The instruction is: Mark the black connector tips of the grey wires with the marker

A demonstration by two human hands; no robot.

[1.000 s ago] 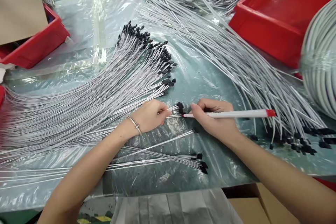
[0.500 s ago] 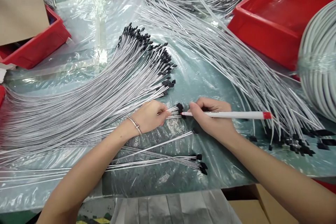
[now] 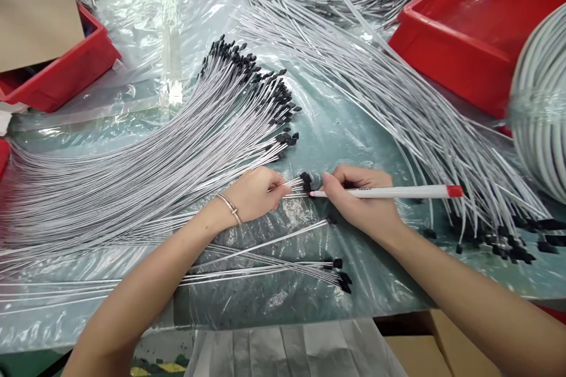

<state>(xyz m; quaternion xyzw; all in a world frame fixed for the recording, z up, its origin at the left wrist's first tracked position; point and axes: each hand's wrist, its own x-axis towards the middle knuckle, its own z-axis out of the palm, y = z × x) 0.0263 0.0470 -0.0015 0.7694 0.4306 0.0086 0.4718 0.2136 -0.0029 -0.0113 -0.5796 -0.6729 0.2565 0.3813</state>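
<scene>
My left hand pinches a few thin grey wires just behind their black end pieces. My right hand grips a white marker pen with a red cap end, and its red tip touches those black end pieces. A silver bracelet sits on my left wrist. A large fan of the same grey wires with black ends lies to the left of my hands. A smaller group of wires lies nearer to me.
More grey wires sweep across the right side, with black ends at the lower right. Red trays stand at the right and at the left, the left one under cardboard. A wire coil is at the far right. Clear plastic sheet covers the table.
The pen tip has shifted slightly back and forth against the black wire ends. Both hands stay in nearly the same place.
</scene>
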